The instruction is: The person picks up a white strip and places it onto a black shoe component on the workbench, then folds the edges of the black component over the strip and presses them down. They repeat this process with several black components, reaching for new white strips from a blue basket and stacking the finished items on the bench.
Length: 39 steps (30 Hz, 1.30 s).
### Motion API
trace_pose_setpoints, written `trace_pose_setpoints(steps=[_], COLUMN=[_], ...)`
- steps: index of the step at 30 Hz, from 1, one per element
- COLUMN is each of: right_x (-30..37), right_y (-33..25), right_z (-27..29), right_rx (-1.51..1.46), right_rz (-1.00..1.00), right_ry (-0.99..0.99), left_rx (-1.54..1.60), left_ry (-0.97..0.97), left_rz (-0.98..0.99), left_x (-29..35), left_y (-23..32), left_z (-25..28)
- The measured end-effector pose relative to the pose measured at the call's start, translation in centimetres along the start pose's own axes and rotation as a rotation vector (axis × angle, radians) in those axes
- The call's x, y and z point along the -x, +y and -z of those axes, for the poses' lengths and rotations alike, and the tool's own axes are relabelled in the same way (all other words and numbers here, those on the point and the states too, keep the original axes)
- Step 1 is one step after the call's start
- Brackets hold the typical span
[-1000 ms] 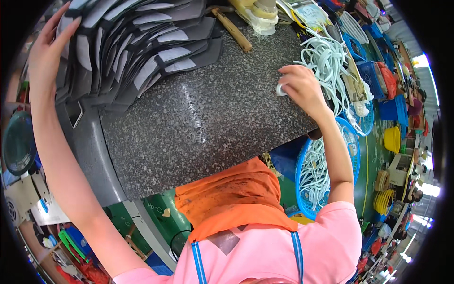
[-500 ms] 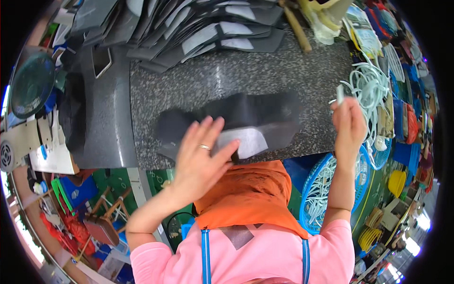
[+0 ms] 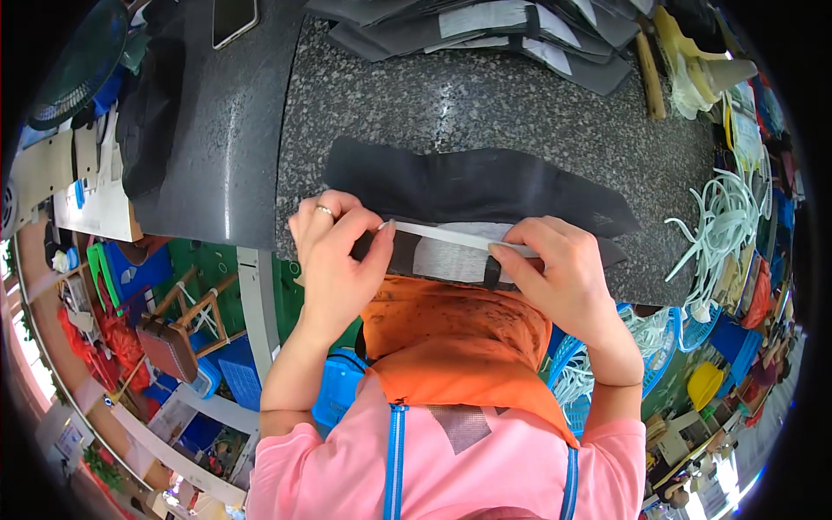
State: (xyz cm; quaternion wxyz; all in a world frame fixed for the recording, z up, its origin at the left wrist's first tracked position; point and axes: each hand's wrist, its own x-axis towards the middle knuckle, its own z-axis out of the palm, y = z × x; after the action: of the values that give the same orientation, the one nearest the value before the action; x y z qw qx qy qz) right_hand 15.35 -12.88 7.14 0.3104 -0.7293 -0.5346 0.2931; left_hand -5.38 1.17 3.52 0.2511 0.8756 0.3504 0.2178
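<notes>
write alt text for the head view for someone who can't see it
Seen from above, a person's left hand and right hand press a thin white strip along the near edge of a black fabric piece on a speckled granite table. More dark pieces are stacked at the far edge, white cords at right.

The person wears a soft pink short-sleeved shirt with two bright blue straps running down it. An orange cloth apron has dark smudges. The left hand has a thin ring on one finger. The right hand and both forearms are bare.
</notes>
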Motion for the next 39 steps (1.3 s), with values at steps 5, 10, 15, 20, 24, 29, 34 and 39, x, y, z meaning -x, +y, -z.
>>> trace_pose_setpoints(steps=[5,10,15,20,24,29,34,39], right_x=[-0.3,-0.4,-0.9,-1.5,-1.3,1.6,3.0,2.7], right_y=[0.0,0.2,0.2,1.2,0.8,1.4,3.5,3.9], right_z=[-0.2,-0.2,0.6,1.8,1.0,3.4,3.4,2.5], right_rx=[0.063,0.04,-0.018,0.097,0.455,0.263,0.299,0.47], right_rz=[-0.032,-0.073,-0.086,-0.139,-0.136,-0.118,-0.254,-0.218], right_ry=[0.005,-0.007,-0.056,-0.016,-0.021,0.012,0.161,0.202], left_rx=[-0.07,0.026,-0.094,-0.112,0.04,0.073,0.023,-0.101], left_ry=[-0.016,0.173,-0.162,-0.126,-0.151,-0.176,-0.187,-0.214], left_rz=[-0.014,0.046,-0.278,-0.35,-0.434,-0.523,-0.539,-0.523], left_x=[-0.2,-0.3,2.4,2.6,1.0,1.5,1.0,0.2], left_y=[-0.7,-2.0,0.0,0.0,4.0,3.7,4.5,5.7], left_z=[-0.9,0.5,-1.4,-1.7,-2.2,-5.2,-5.5,-5.9])
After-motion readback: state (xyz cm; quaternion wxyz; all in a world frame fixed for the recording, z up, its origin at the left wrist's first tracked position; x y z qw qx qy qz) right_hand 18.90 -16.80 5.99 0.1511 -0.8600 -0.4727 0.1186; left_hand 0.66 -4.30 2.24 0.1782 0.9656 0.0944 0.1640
